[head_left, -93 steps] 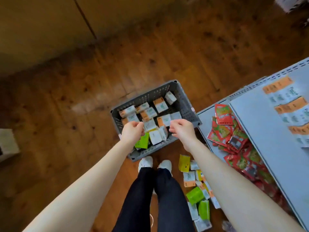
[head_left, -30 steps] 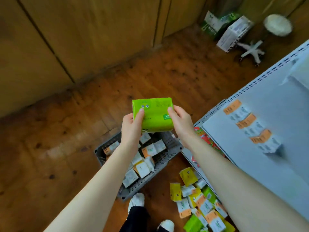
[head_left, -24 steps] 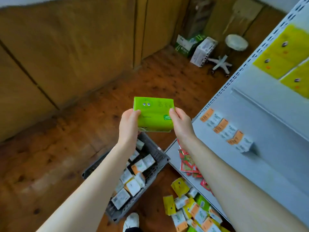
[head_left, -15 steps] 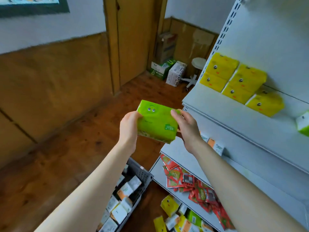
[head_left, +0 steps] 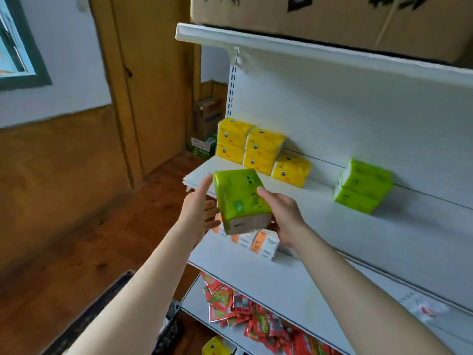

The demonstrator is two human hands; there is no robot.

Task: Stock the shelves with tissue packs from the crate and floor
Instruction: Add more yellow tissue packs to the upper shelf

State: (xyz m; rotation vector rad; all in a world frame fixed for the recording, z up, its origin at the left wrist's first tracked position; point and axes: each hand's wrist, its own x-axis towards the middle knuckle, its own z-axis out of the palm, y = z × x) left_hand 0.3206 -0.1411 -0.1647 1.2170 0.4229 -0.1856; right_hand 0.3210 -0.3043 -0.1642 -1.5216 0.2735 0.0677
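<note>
Head view: holds a green tissue pack point(head_left: 240, 198) with both hands, lifted in the air just in front of the near left edge of the middle shelf point(head_left: 320, 208), not resting on it; tilted, with the printed eyes toward the far end and the pale end face turned near and down. Left hand point(head_left: 197, 208) at the left side of the pack; thumb straight, lying along the upper left edge; fingers point(head_left: 212, 212) slightly spread and reaching under the pack, tips hidden behind it. Right hand point(head_left: 284, 213) at the right side; thumb pressed on the top face; other fingers curled beneath and mostly hidden, so cannot tell how far spread.

On the same shelf, far left against the back panel: five yellow tissue packs point(head_left: 256, 147), two stacks of two touching, one single just beside them on the right; well apart to the right, two green packs point(head_left: 363, 187) stacked. On the lower shelf point(head_left: 281, 283), directly below the held pack: small orange-and-white packs point(head_left: 263, 243) in a row. On the bottom shelf point(head_left: 194, 298): a heap of red sachets point(head_left: 256, 316). At the bottom edge, left of the shelves: part of the dark crate point(head_left: 169, 326), blurred. On the top shelf: a cardboard box point(head_left: 307, 16). Far left: a wooden door point(head_left: 153, 73).
</note>
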